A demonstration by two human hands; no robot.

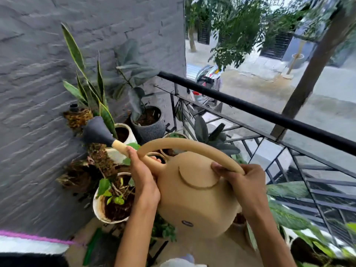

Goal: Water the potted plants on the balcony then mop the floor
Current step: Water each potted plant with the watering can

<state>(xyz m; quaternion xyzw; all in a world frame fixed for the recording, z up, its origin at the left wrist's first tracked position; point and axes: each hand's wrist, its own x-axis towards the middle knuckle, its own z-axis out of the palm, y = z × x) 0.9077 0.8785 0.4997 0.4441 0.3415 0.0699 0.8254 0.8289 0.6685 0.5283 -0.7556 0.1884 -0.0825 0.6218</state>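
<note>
I hold a beige watering can (pixel 196 201) in both hands, tilted with its spout up and to the left. My left hand (pixel 143 176) grips the spout near its base. My right hand (pixel 243 182) is closed on the arched handle. The dark grey rose (pixel 96 131) at the spout's end hangs over a white pot (pixel 124 133) holding a snake plant (pixel 86 74). Below it a white pot (pixel 99 207) holds a small green-leaved plant in dark soil. A grey ribbed pot (pixel 152 128) with a rubber plant stands in the corner.
A grey textured wall (pixel 38 74) runs along the left. A black metal railing (pixel 269 116) borders the balcony on the right, with leafy plants (pixel 289 214) at its foot. Beyond the railing lie a street, a tree trunk and a parked scooter. The tan floor (pixel 202 249) shows below the can.
</note>
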